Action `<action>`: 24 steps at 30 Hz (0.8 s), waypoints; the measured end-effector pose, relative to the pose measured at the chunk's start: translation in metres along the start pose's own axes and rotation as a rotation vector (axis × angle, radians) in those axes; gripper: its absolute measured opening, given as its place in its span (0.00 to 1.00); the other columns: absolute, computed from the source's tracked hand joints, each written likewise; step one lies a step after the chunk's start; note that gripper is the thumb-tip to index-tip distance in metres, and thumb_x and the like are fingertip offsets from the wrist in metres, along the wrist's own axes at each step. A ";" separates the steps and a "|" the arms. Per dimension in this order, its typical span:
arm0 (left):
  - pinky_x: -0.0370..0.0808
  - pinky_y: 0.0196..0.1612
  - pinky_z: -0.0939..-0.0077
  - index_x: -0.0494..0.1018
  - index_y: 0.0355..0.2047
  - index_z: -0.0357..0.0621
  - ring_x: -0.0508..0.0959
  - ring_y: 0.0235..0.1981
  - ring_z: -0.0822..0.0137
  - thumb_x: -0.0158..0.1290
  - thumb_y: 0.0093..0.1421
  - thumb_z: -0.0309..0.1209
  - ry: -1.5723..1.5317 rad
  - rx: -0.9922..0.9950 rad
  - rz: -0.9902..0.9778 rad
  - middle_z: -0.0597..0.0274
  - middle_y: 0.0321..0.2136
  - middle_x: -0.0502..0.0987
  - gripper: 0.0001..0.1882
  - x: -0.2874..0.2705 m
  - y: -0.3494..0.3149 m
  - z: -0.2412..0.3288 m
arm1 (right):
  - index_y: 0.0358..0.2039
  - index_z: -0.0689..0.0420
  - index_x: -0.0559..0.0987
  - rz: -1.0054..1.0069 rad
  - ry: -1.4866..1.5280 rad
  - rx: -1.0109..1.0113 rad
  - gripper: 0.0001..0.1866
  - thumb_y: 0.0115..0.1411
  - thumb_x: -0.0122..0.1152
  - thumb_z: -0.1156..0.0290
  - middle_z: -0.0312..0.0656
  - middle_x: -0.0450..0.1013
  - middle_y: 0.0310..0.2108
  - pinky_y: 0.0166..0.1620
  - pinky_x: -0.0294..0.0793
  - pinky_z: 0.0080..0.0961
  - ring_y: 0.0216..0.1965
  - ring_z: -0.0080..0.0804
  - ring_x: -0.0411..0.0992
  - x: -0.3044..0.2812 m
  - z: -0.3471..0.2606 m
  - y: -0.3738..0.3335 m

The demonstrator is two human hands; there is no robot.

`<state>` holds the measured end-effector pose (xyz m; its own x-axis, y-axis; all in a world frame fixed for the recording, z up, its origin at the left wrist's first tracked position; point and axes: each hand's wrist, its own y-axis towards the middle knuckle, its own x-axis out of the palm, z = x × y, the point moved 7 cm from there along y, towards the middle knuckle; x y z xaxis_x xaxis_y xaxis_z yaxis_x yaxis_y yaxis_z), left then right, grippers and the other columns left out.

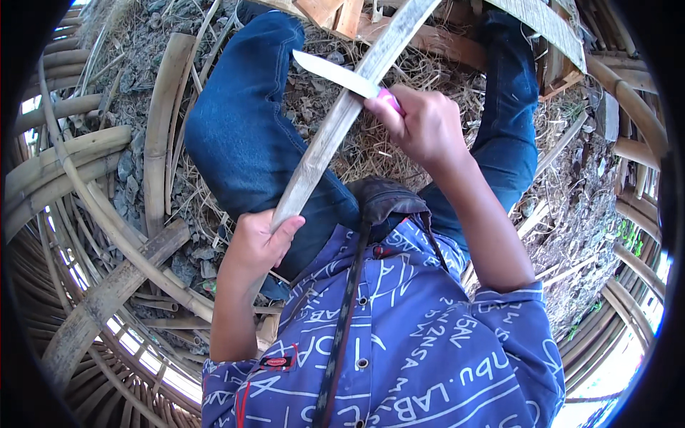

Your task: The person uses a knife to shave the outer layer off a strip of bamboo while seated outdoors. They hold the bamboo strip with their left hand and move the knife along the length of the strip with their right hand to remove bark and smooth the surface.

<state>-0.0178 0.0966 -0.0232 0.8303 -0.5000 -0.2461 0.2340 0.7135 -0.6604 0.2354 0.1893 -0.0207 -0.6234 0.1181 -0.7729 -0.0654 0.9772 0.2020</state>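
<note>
My left hand is closed round the near end of a long, pale bamboo strip. The strip slants up and away to the right, between my knees, and runs out past the top edge of the head view. In my right hand is a knife with a pink handle; the fingers wrap the handle and hide most of it. Its bright blade lies across the strip and points to the left. Whether the edge bites into the bamboo I cannot tell.
Thick bamboo poles and a crossing pole lie at the left. Straw-like shavings cover the stony ground between my legs. Wooden boards stand at the far side, beside a woven panel. Bamboo slats curve along the right.
</note>
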 end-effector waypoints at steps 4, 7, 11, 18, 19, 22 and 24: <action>0.61 0.13 0.81 0.70 0.19 0.39 0.65 0.10 0.80 0.54 0.64 0.38 -0.007 -0.027 0.000 0.70 0.09 0.67 0.20 -0.002 0.000 -0.005 | 0.16 0.56 0.73 0.022 0.037 0.030 0.27 0.58 0.59 0.44 0.46 0.69 0.11 0.19 0.70 0.38 0.15 0.45 0.72 0.009 -0.013 -0.012; 0.61 0.13 0.81 0.70 0.19 0.38 0.66 0.10 0.80 0.54 0.65 0.38 -0.013 -0.030 0.000 0.70 0.10 0.67 0.20 -0.002 -0.006 -0.010 | 0.18 0.57 0.76 0.013 0.018 0.072 0.26 0.59 0.58 0.45 0.46 0.71 0.12 0.20 0.72 0.39 0.15 0.45 0.72 0.004 0.010 -0.014; 0.61 0.13 0.81 0.71 0.20 0.38 0.66 0.10 0.80 0.54 0.65 0.38 -0.043 -0.032 -0.014 0.70 0.10 0.67 0.19 -0.001 -0.004 -0.008 | 0.20 0.57 0.77 0.015 0.064 0.096 0.24 0.61 0.57 0.48 0.48 0.69 0.13 0.21 0.70 0.39 0.14 0.46 0.70 -0.004 0.020 -0.009; 0.62 0.13 0.82 0.70 0.20 0.39 0.65 0.11 0.80 0.54 0.65 0.39 -0.049 -0.052 -0.017 0.70 0.11 0.67 0.20 -0.003 -0.004 -0.007 | 0.18 0.58 0.77 -0.039 0.182 0.310 0.28 0.61 0.55 0.45 0.47 0.70 0.12 0.22 0.72 0.39 0.15 0.46 0.72 -0.008 0.038 0.004; 0.62 0.14 0.82 0.70 0.20 0.39 0.65 0.11 0.81 0.54 0.65 0.39 -0.088 -0.057 -0.037 0.70 0.11 0.68 0.20 -0.001 -0.006 -0.009 | 0.18 0.57 0.77 -0.003 0.161 0.161 0.27 0.61 0.56 0.45 0.47 0.69 0.12 0.22 0.72 0.40 0.15 0.46 0.72 0.000 0.025 -0.005; 0.61 0.14 0.82 0.70 0.20 0.39 0.65 0.11 0.81 0.54 0.65 0.38 -0.091 -0.057 -0.034 0.70 0.11 0.68 0.20 -0.003 -0.003 -0.011 | 0.20 0.55 0.78 -0.218 0.103 -0.049 0.25 0.60 0.56 0.45 0.48 0.71 0.13 0.24 0.73 0.41 0.16 0.47 0.73 0.025 -0.015 -0.029; 0.61 0.13 0.82 0.71 0.19 0.39 0.65 0.11 0.81 0.54 0.65 0.38 -0.088 -0.056 0.006 0.70 0.11 0.67 0.20 -0.002 -0.006 -0.008 | 0.22 0.56 0.80 0.000 0.109 0.118 0.25 0.61 0.56 0.46 0.48 0.71 0.14 0.24 0.73 0.41 0.17 0.48 0.73 0.009 0.014 -0.010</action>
<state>-0.0249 0.0888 -0.0245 0.8733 -0.4491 -0.1888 0.2022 0.6867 -0.6983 0.2414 0.1827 -0.0385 -0.7048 0.1048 -0.7017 0.0224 0.9918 0.1256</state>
